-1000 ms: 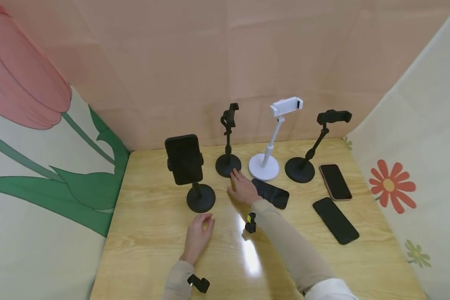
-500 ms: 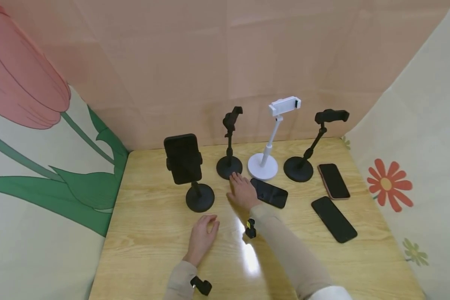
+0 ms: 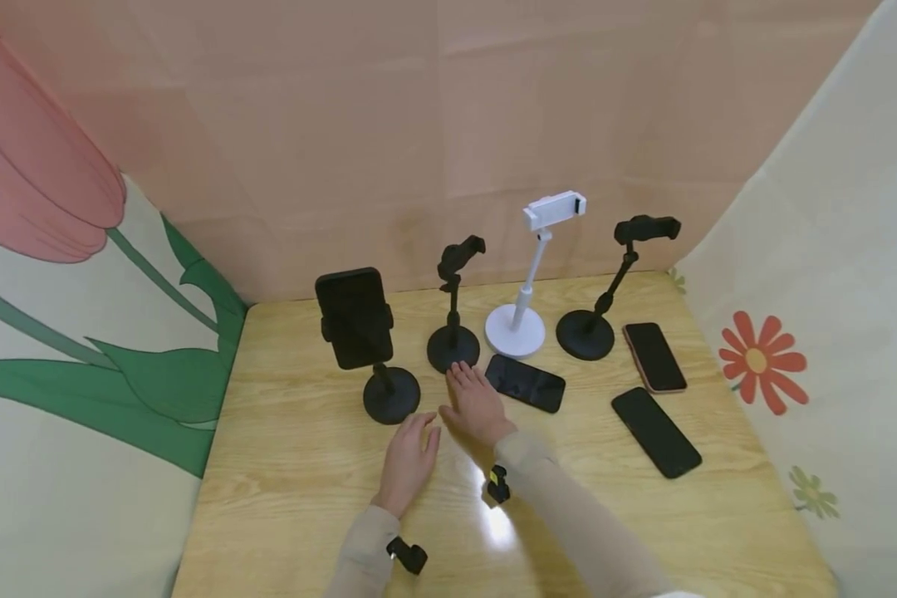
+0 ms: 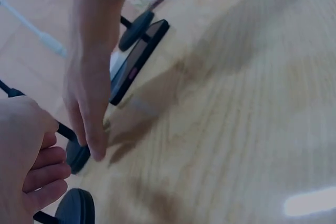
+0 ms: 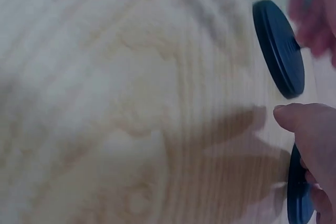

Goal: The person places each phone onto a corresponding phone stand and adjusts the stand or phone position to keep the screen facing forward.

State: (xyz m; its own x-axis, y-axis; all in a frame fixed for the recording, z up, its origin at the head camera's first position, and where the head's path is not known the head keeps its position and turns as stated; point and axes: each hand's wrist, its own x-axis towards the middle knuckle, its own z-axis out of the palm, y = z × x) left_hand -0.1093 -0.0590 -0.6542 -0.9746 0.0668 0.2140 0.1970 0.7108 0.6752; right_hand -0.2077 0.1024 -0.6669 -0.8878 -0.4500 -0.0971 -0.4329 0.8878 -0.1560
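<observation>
My right hand (image 3: 480, 409) reaches forward. Its straight fingers touch the front edge of the round base of a black phone stand (image 3: 453, 345), thumb held apart. The clamp on top of that stand is tilted and holds no phone. Lower left, my left hand (image 3: 407, 467) hovers over the table with loosely bent fingers, holding nothing. Just beyond it stands another black phone stand (image 3: 392, 397), with a dark phone (image 3: 355, 318) upright in its clamp. In the right wrist view my right thumb sticks out beside the stand's base (image 5: 298, 190).
To the right stand a white phone stand (image 3: 517, 329) and a third black phone stand (image 3: 586, 334), clamps without phones. Three phones lie flat: a black one (image 3: 526, 384) beside my right hand, a pink-edged one (image 3: 654, 357) and another black one (image 3: 656, 433). A cloth wall borders the table (image 3: 284, 498).
The black stand at my right hand has slid toward me and turned, its clamp swinging round to the right. My right hand has drawn back with it. My left hand has moved slightly forward.
</observation>
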